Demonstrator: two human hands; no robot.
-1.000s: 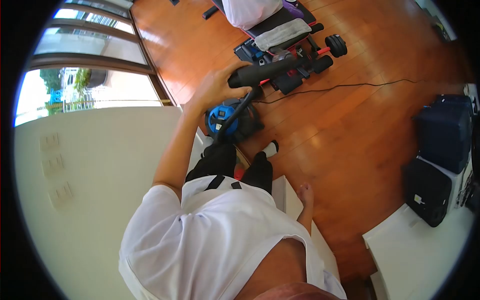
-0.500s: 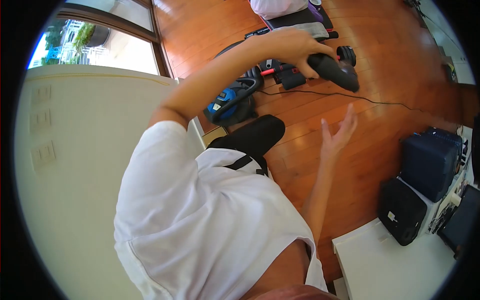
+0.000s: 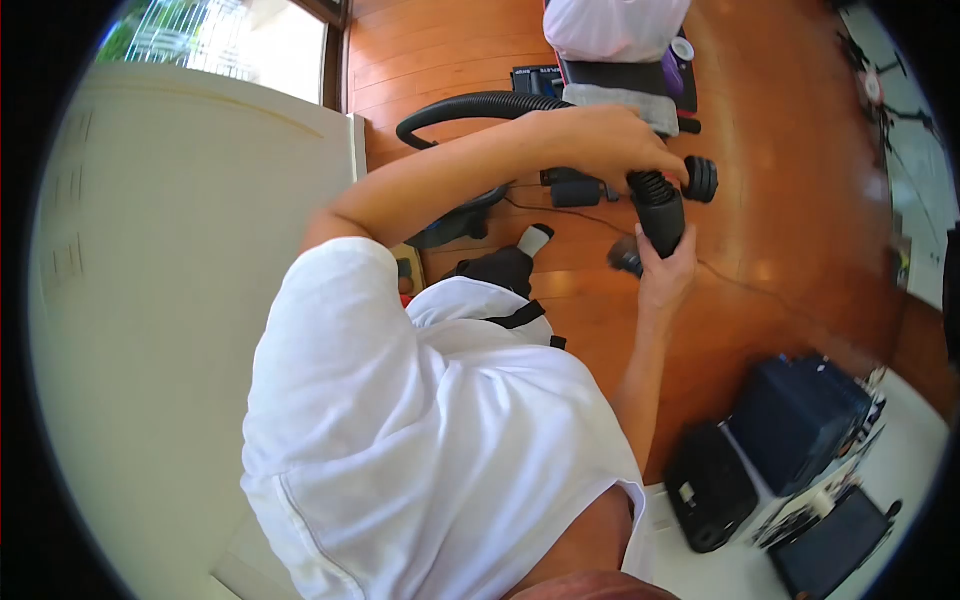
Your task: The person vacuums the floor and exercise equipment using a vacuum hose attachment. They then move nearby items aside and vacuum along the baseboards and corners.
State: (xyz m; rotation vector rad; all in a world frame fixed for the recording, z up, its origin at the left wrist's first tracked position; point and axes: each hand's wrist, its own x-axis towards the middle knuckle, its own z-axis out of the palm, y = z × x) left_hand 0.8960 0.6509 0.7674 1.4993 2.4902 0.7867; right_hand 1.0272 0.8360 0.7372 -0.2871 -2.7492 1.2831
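Observation:
Two hands are on the black hose handle [image 3: 660,215] of a vacuum cleaner. My left hand [image 3: 625,150] reaches across from the left, its fingers closed around the ribbed upper end. Lower down, my right hand [image 3: 668,275] grips the smooth wide end, thumb on the left side. The ribbed black hose [image 3: 480,105] curves away behind my left forearm. Beside my right thumb is a blurred dark piece [image 3: 627,256]; whether it is attached to the handle I cannot tell. The vacuum's body [image 3: 455,228] is mostly hidden under my left arm.
A bench [image 3: 610,75] carries a white plastic bag [image 3: 615,30] and a purple item [image 3: 678,65]. Black dumbbell weights [image 3: 702,180] stand near my left hand. A thin cord [image 3: 570,213] crosses the wooden floor. Dark cases [image 3: 800,420] sit at lower right, a wall [image 3: 180,300] at left.
My right hand, open and apart before, has closed on the handle's lower end. My left hand has lowered slightly and the handle now points down towards me. The view has shifted.

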